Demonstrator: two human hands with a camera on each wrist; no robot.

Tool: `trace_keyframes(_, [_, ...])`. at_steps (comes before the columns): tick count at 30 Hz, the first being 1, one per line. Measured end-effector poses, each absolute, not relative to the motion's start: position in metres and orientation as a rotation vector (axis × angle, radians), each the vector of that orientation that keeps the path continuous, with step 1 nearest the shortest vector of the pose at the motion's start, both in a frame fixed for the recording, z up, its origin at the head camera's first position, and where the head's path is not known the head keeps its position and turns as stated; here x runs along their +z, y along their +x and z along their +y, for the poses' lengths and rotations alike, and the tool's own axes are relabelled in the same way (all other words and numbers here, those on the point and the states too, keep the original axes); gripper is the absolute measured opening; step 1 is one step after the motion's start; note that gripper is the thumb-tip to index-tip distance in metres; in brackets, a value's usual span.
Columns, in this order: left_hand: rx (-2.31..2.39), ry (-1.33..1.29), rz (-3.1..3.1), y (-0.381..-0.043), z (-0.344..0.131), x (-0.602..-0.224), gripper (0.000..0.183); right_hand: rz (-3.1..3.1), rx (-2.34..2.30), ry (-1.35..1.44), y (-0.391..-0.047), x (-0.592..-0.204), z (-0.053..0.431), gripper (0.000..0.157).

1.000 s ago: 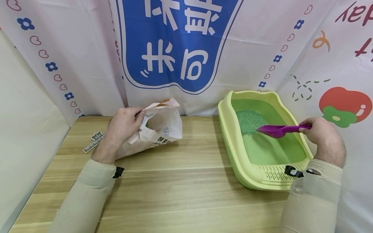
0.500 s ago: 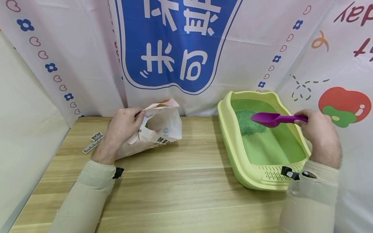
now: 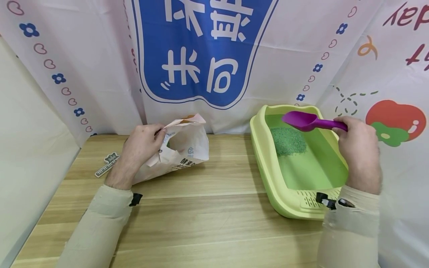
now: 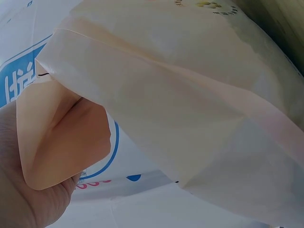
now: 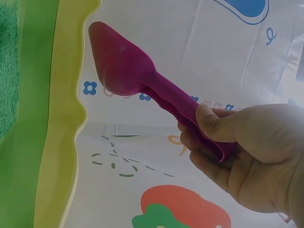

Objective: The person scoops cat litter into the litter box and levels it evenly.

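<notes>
In the head view my right hand (image 3: 360, 152) grips the handle of a purple scoop (image 3: 301, 121) above the far part of a green litter box (image 3: 264, 167). The scoop's bowl looks empty there; the right wrist view shows the underside of the scoop (image 5: 121, 64) and fingers wrapped round its handle. Green litter granules (image 3: 288, 141) lie in a patch on the box floor. At the left, my left hand (image 3: 142, 147) pinches the torn upper edge of a white printed bag (image 3: 197, 143), whose mouth faces right. A flap of the bag (image 4: 66, 137) covers part of that hand in the left wrist view.
A small grey ruler-shaped piece with a bear-like top (image 3: 108, 163) lies left of the bag on the wooden table (image 3: 207, 216). A printed white cloth (image 3: 110, 67) hangs along the back and right side. The box has a slotted front ledge (image 3: 310, 201).
My right hand has lifted the purple scoop up and moved it a little left, away from the litter toward the box's far rim. My left hand and the bag have stayed in place.
</notes>
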State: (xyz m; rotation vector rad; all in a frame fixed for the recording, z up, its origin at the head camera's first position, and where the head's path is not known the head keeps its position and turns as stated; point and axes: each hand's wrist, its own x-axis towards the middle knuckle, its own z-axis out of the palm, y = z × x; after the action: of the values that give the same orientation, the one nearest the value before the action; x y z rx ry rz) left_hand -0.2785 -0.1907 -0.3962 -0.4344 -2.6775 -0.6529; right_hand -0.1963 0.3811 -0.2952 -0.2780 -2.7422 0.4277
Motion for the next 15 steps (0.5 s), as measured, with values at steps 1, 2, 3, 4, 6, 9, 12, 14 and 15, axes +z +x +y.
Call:
trace_keyframes(1, [-0.652, -0.438, -2.675, -0.279, -0.191, -0.396, 0.027, -2.735, 0.432, -0.277, -0.197, -0.295, 0.379, 0.035])
trace_keyframes(2, [-0.653, -0.440, -2.673, -0.279, -0.191, -0.396, 0.026, -2.730, 0.437, -0.275, -0.198, -0.294, 0.377, 0.035])
trace_keyframes(3, [-0.654, -0.442, -2.671, -0.279, -0.191, -0.396, 0.026, -2.721, 0.442, -0.271, -0.198, -0.294, 0.375, 0.035])
trace_keyframes(4, [-0.654, -0.444, -2.669, -0.279, -0.191, -0.396, 0.025, -2.713, 0.445, -0.265, -0.199, -0.294, 0.373, 0.035])
trace_keyframes(6, [-0.653, -0.445, -2.669, -0.278, -0.191, -0.395, 0.025, -2.698, 0.449, -0.253, -0.201, -0.293, 0.368, 0.035])
trace_keyframes(9, [-0.657, -0.446, -2.668, -0.278, -0.191, -0.395, 0.025, -2.672, 0.447, -0.231, -0.203, -0.293, 0.359, 0.034])
trace_keyframes(12, [-0.661, -0.445, -2.668, -0.277, -0.190, -0.395, 0.026, -2.657, 0.447, -0.213, -0.205, -0.293, 0.350, 0.033])
trace_keyframes(14, [-0.662, -0.443, -2.668, -0.277, -0.190, -0.395, 0.026, -2.654, 0.456, -0.205, -0.206, -0.294, 0.344, 0.033])
trace_keyframes(15, [-0.661, -0.442, -2.669, -0.277, -0.190, -0.395, 0.026, -2.651, 0.459, -0.201, -0.207, -0.295, 0.341, 0.033])
